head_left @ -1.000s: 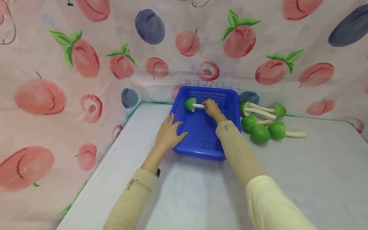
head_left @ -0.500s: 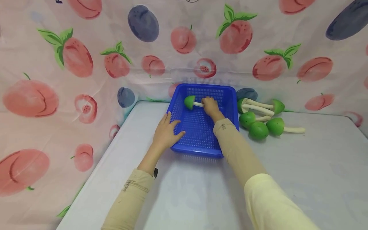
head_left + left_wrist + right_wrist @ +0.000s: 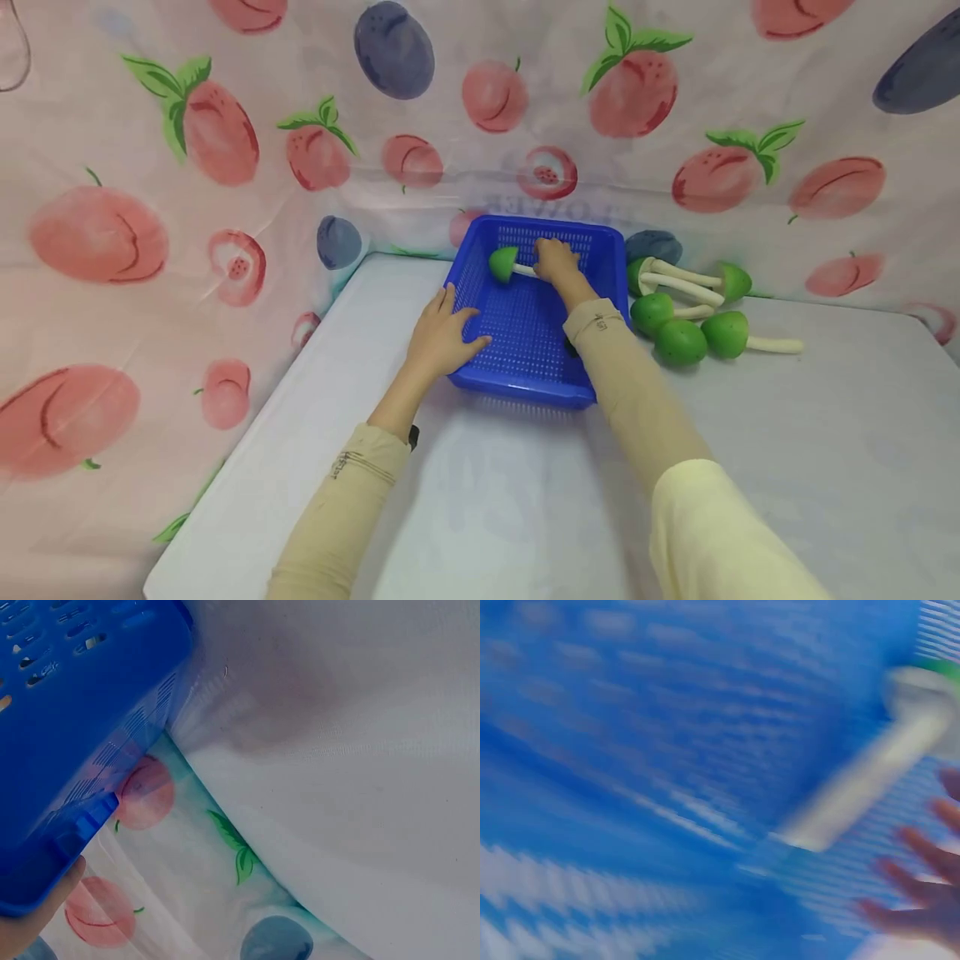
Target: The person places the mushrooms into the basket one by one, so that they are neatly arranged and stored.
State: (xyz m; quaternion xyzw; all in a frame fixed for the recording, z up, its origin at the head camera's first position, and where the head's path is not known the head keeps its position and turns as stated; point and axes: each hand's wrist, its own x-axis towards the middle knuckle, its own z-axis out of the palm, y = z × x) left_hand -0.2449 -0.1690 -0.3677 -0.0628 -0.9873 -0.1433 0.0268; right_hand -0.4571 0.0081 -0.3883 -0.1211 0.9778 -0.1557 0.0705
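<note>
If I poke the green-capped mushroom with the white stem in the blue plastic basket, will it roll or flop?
The green-capped mushroom would probably roll in a curve, as its cap is wider than its white stem. It's likely stiff: the stem lies straight. Walls of the blue plastic basket should stop it.

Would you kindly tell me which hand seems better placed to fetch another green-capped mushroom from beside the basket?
Probably the right hand: its fingers are spread, not gripping the mushroom in the blue basket, and it is nearer the loose mushrooms. The left hand is at the basket's opposite, left side.
</note>
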